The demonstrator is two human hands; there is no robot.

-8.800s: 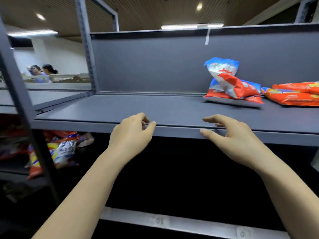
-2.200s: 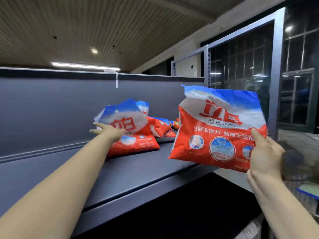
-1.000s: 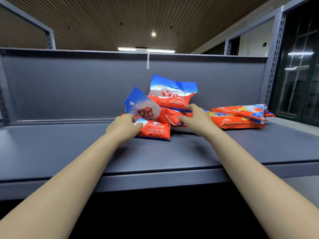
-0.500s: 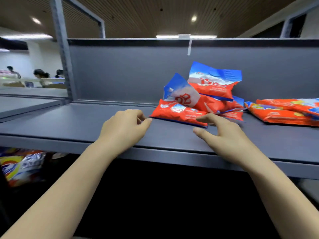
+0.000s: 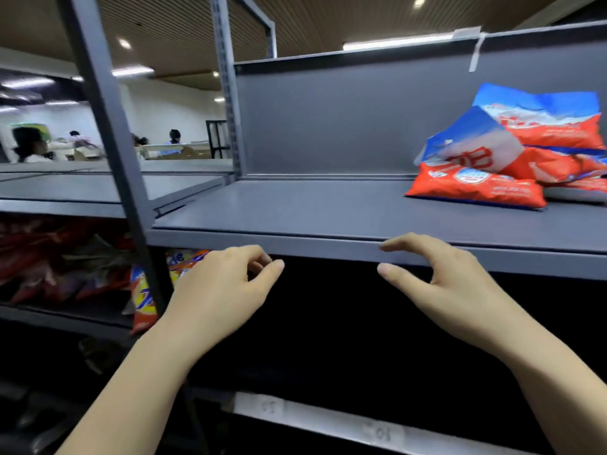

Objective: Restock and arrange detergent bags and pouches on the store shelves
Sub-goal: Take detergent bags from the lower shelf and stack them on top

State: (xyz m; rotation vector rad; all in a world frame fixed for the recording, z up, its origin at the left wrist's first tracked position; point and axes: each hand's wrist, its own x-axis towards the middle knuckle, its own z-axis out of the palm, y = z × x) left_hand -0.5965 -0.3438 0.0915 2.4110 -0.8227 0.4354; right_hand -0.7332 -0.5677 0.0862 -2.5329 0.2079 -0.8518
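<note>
Detergent bags (image 5: 512,152) sit heaped toward the shelf's (image 5: 328,208) right end; my left hand (image 5: 220,290) and right hand (image 5: 450,287) hover loose and empty, so I'd fetch stock from below next.

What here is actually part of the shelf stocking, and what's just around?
Part of the job:
- red and blue detergent bags piled on the grey shelf
- orange pouches on the lower shelf
- left hand and right hand, both empty

Just around:
- people at distant tables
- ceiling lights
</note>
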